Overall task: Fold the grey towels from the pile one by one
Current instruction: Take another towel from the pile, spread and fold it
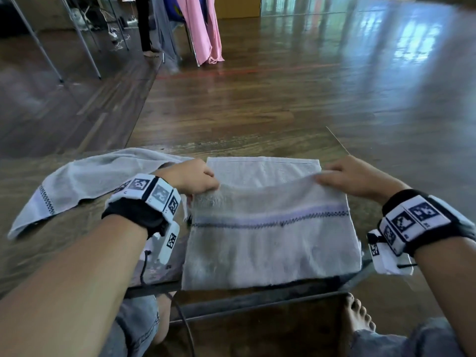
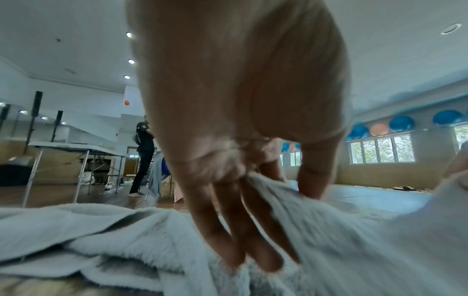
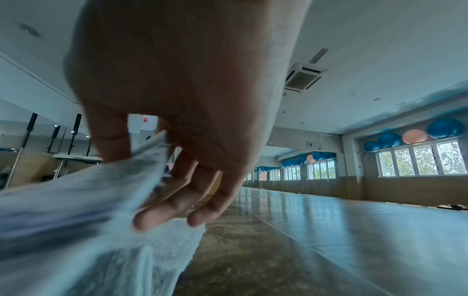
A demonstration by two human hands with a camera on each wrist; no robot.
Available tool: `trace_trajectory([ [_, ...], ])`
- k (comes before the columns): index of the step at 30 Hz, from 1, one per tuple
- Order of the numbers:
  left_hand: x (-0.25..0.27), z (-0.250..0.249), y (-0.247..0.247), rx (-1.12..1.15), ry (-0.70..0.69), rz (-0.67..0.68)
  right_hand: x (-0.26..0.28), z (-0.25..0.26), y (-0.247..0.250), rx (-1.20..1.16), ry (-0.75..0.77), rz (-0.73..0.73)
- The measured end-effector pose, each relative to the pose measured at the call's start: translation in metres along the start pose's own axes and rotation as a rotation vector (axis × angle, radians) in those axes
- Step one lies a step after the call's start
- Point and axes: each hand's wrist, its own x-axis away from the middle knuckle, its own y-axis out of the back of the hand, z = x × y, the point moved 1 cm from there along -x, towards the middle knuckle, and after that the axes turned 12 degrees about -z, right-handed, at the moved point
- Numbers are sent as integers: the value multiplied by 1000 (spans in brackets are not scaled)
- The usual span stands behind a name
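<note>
A grey towel (image 1: 270, 235) with a dark stitched stripe lies on the low table, its near half lifted and partly folded over its far half (image 1: 262, 167). My left hand (image 1: 198, 179) pinches the raised edge at its left corner, thumb and fingers on the cloth (image 2: 268, 192). At the right corner my right hand (image 1: 342, 176) pinches the same edge (image 3: 142, 164). A second grey towel (image 1: 87, 179) lies crumpled and unfolded to the left, behind my left wrist.
The glass-topped low table (image 1: 257, 292) has its front edge just above my knees and a bare foot (image 1: 358, 315). Wooden floor stretches beyond. Far back left stand table legs (image 1: 46, 55), a person and hanging pink cloth (image 1: 206, 29).
</note>
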Motion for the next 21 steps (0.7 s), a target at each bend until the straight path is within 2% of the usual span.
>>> trace_trajectory([
  [2,-5,2,-1,106,-35,-254,-9,1,-1,-1,-14,-193],
  [4,-8,1,-4,162,-70,-500,-17,3,-6,27,-20,-316],
  [6,-10,1,-9,171,-67,-614,-23,4,-13,39,-81,-412],
  [8,-12,1,-16,157,-57,-608,-27,5,-23,26,-143,-406],
  [11,-15,-2,-21,123,-32,-543,-33,1,-42,201,-145,-105],
  [13,-18,-7,-22,80,-54,-502,-34,-1,-50,322,-142,40],
  [17,-14,-25,-25,40,-142,-426,-34,7,-47,292,-152,8],
  [21,-7,-49,-31,160,-334,-359,-23,28,-42,222,17,-97],
])
